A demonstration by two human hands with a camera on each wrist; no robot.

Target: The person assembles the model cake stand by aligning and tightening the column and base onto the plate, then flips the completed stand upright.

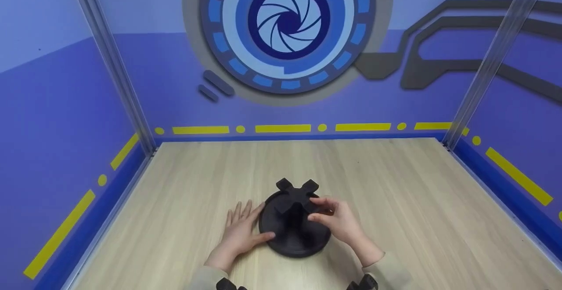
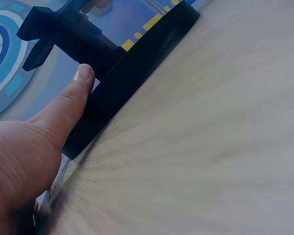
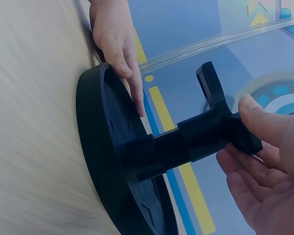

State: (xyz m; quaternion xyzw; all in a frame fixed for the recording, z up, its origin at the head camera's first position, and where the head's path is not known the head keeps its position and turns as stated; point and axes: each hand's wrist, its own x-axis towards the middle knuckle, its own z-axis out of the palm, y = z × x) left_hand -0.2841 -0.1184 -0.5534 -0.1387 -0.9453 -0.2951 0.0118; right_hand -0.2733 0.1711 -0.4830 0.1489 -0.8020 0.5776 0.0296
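On the wooden table stands a black round base [image 1: 281, 248] with a thick post [image 3: 170, 149] rising from its middle. A four-armed black cross handle [image 1: 298, 193] tops the post. My left hand [image 1: 240, 233] lies at the left side of the base, fingers spread and straight, its thumb [image 2: 81, 85] against the rim. From the right, my right hand [image 1: 340, 220] pinches one arm of the cross handle; in the right wrist view the thumb [image 3: 252, 110] is on one side of that arm and the curled fingers [image 3: 250, 171] on the other.
The pale wood tabletop [image 1: 210, 167] extends around the base. Blue panels with yellow dashes enclose it, including the back wall [image 1: 162, 79]. Metal corner posts [image 1: 116, 61] stand at the back left and back right.
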